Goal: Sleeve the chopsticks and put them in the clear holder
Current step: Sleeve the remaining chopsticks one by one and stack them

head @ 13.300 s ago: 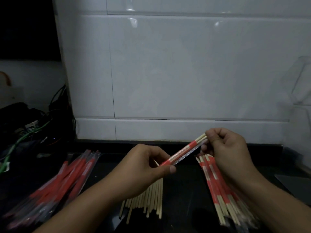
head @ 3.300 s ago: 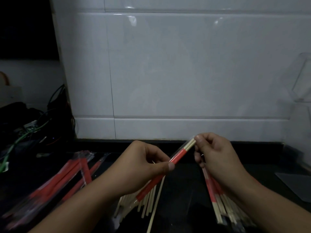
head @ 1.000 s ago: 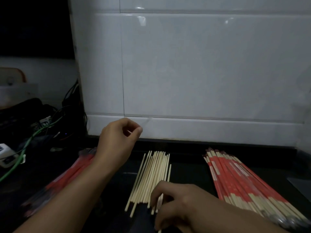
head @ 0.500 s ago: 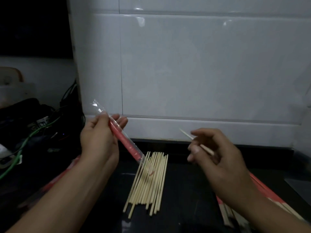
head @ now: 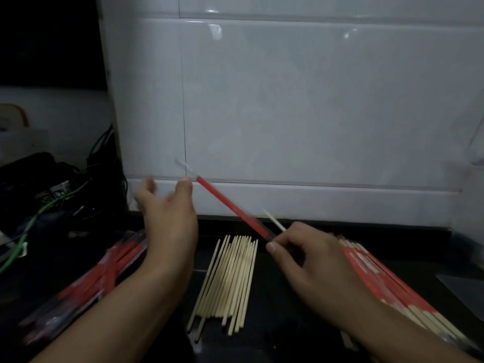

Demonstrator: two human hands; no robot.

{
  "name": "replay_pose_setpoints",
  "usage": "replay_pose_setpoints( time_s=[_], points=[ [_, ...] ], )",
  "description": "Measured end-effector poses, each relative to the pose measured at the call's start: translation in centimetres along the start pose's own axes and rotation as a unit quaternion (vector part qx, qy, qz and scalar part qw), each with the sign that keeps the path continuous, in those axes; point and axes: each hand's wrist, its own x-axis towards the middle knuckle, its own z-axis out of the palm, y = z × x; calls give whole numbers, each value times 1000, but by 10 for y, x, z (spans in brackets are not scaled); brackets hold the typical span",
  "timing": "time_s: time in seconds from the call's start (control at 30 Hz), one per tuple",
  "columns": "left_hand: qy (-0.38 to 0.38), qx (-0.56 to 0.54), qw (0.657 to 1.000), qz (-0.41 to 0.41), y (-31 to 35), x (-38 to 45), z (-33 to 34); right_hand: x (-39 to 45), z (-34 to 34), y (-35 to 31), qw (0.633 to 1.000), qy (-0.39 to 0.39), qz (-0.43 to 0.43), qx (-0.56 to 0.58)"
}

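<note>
A red-and-clear sleeve (head: 230, 206) slants in the air from upper left to lower right. My right hand (head: 314, 260) pinches its lower end and also holds a bare chopstick (head: 275, 220), whose tip pokes up beside the sleeve. My left hand (head: 167, 221) is spread and blurred. One fingertip is at the sleeve's clear upper end, and I cannot see any grip there. Bare chopsticks (head: 230, 279) lie in a row on the dark counter between my arms. A faint clear plastic shape (head: 475, 158) shows at the right edge.
Sleeved chopsticks (head: 379, 279) are piled at the right, partly under my right arm. Empty red sleeves (head: 99, 276) lie at the left. Cables and dark gear (head: 52, 200) crowd the far left. A white tiled wall (head: 301, 113) stands close behind the counter.
The sleeve has swung over from my left hand toward my right, which now pinches its lower end together with the chopstick. My left hand has opened and spread.
</note>
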Motion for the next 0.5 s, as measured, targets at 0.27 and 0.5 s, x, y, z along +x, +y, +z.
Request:
replay_pose_setpoints(
  time_s=[0.27, 0.5],
  points=[
    [-379, 380, 668, 515, -26, -24, 6, 5, -7, 16, 995, -43, -40, -76],
    [-367, 306, 799, 364, -27, -5, -3, 6, -9, 10, 993, 15, 57, 98]
  ],
)
